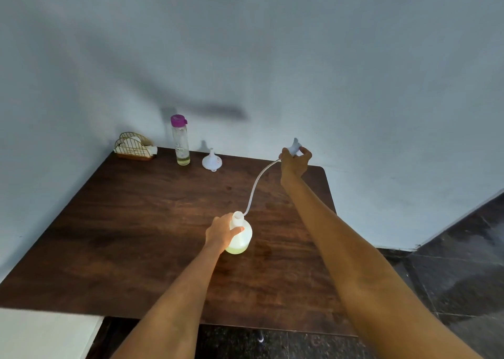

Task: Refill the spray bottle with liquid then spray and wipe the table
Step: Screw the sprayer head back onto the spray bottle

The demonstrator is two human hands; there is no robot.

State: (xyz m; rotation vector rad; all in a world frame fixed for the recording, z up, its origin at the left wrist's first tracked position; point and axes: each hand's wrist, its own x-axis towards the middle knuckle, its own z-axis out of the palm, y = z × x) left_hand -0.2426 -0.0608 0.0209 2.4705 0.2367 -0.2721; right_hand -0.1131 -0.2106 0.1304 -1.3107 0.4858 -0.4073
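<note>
Bottle (239, 234) upright mid-table (136, 222), neck open, left hand (222, 231) wrapped round it. Right hand (294, 160) pinches spray head (295, 146) far-right; we see dip tube (257, 184) trailing back toward neck.

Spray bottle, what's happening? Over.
Left hand grips spray bottle. Right hand holds sprayer head, tube nearly out. Funnel untouched.
</note>
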